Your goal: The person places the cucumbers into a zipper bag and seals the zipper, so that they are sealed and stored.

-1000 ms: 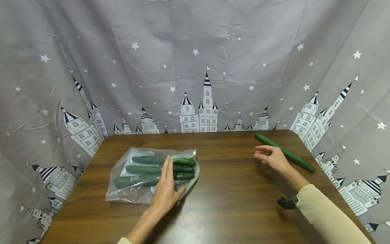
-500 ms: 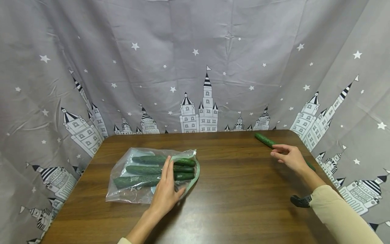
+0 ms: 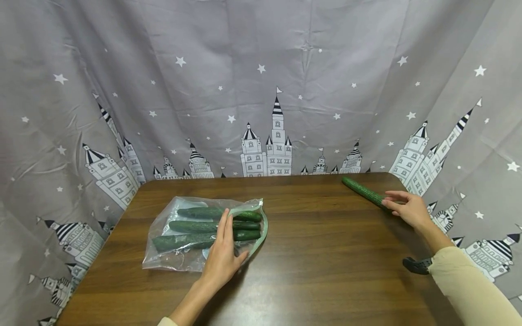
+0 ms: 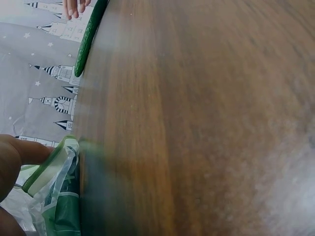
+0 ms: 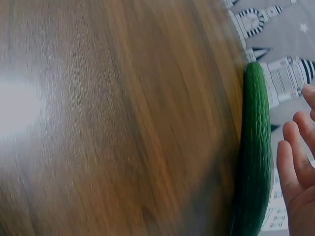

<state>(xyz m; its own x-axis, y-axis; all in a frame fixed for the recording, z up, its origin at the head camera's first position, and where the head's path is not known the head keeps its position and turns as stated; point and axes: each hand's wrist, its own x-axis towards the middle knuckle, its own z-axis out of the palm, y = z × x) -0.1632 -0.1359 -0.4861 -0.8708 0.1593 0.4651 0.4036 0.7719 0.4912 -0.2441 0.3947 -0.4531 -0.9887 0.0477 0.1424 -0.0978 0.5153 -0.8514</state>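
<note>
A clear zip bag [image 3: 157,261] with a green-edged mouth lies on the left of the table, its opening facing right. Inside are three cucumbers [image 3: 185,226], side by side. My left hand [image 3: 222,256] rests on the bag near the mouth, fingers straight and thumb spread; the left wrist view shows a finger at the green rim [image 4: 47,169]. One loose cucumber [image 3: 363,190] lies slantwise at the table's far right. Over its near half hovers my right hand [image 3: 412,212], fingers loosely bent. In the right wrist view those fingers [image 5: 290,164] are beside the cucumber [image 5: 256,147], not round it.
The brown wooden table [image 3: 302,271] fills the front, its far edge against a grey curtain [image 3: 261,27] printed with castles and stars. A black strap piece [image 3: 416,266] juts from the right wrist by the sleeve [image 3: 465,280].
My right hand has moved right, from left of the loose cucumber to over its near half. The left hand and the bag stay as they were.
</note>
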